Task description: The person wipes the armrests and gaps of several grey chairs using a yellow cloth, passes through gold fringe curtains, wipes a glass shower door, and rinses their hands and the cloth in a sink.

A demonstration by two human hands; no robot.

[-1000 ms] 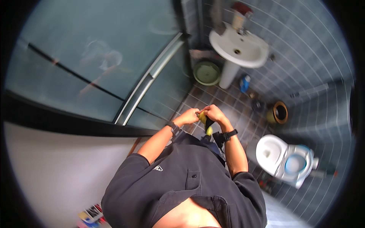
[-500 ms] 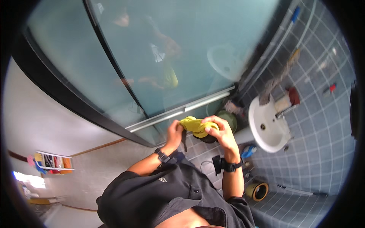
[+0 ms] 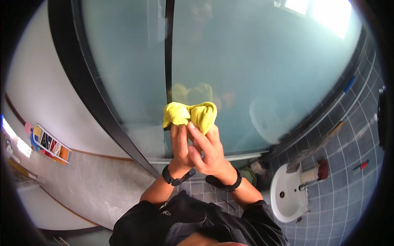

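Note:
A bunched yellow cloth (image 3: 191, 114) is held up close to a frosted glass shower screen (image 3: 246, 61). My left hand (image 3: 179, 147) grips the cloth from below on its left side. My right hand (image 3: 209, 149) grips it from below on the right, fingers pressed against the left hand. Both wrists wear black bands. A faint yellow reflection of the cloth shows in the glass just above it. A black vertical frame bar (image 3: 169, 45) of the screen runs down behind the cloth.
A white washbasin (image 3: 285, 194) with a tap and a bottle stands at the lower right against a grey tiled wall (image 3: 353, 164). A curved black frame (image 3: 88, 94) borders the glass on the left. A rack with colourful items (image 3: 49, 143) hangs far left.
My view has swung upward from the floor and toilet to the glass screen. Both hands have lifted the yellow cloth up to the glass.

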